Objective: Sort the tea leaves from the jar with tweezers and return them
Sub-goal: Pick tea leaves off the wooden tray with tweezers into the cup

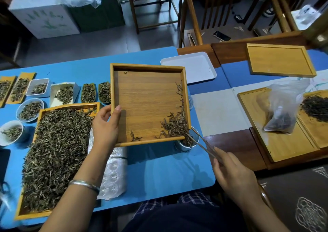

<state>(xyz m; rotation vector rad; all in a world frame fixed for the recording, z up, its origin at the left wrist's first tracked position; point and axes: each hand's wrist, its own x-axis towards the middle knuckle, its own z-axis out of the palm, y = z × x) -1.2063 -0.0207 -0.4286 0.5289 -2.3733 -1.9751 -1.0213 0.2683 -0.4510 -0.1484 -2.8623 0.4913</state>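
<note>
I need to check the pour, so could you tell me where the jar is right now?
In the head view the jar stands on the blue table, right of centre, under the tilted tray's lower right corner, by the tweezers' tips.

**A tea room of wood and blue**

A blue table (159,169) fills the foreground; beside it on the right stands a dark wooden table (230,52); beyond lies a grey tiled floor (106,41); a wooden chair (152,6) and slatted wooden seating (221,9) stand behind; a white carton (44,18) printed with green leaves rests on the floor at left.
</note>
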